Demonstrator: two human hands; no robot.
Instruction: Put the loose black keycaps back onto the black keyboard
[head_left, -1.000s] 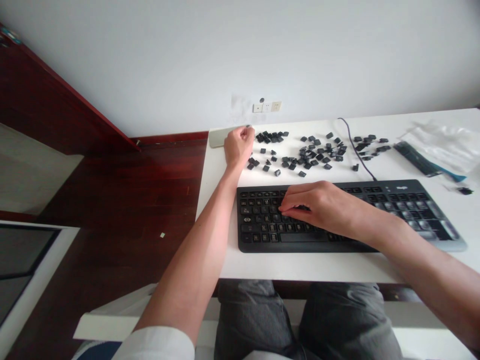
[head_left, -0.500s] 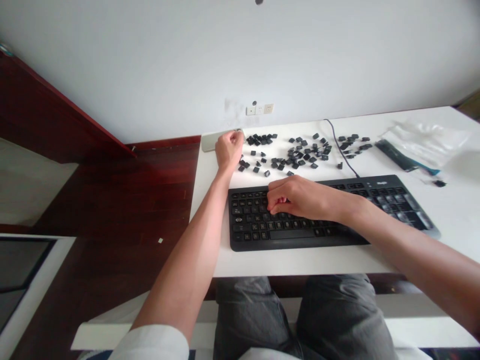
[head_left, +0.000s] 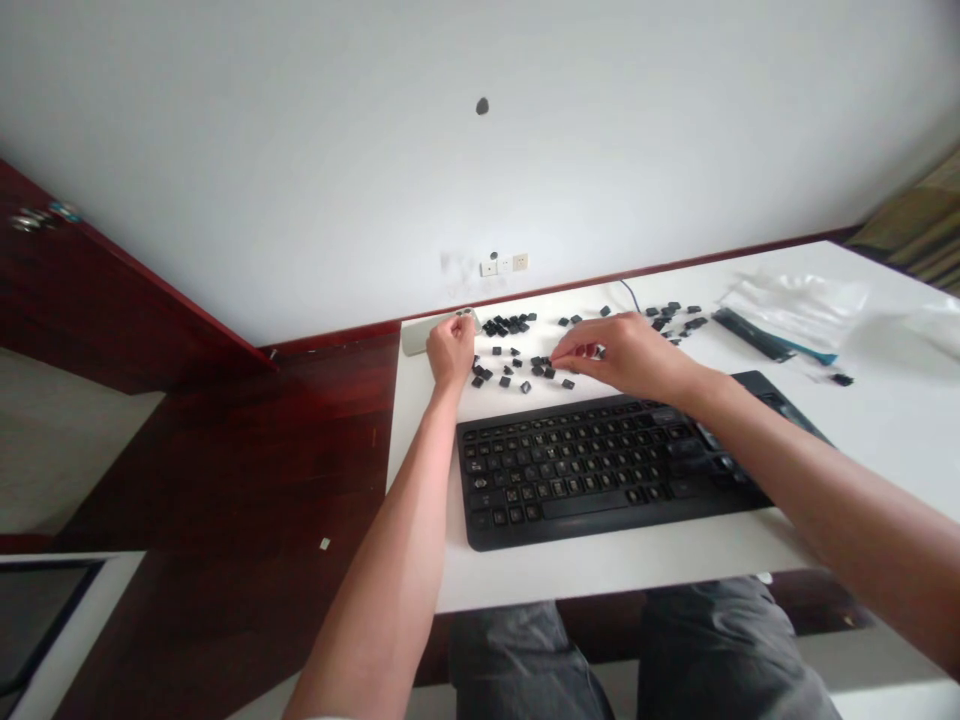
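The black keyboard lies along the front of the white table, many of its key positions without caps. Beyond it are scattered black keycaps, in loose groups. My right hand is over the keycaps behind the keyboard, thumb and forefinger pinched at a keycap and hiding part of the pile. At the table's far left, my left hand is closed, its fingers curled together; whatever may be inside is hidden. It rests beside a pale smartphone that it partly covers.
On the right lie clear plastic bags and a dark strip-like packet, with a small black piece near them. A cable runs toward the wall. Wall sockets sit above the table's back edge.
My right hand has moved from the keyboard's keys up and back to the scattered keycaps. My left hand stays by the phone. The camera view has tilted upward.
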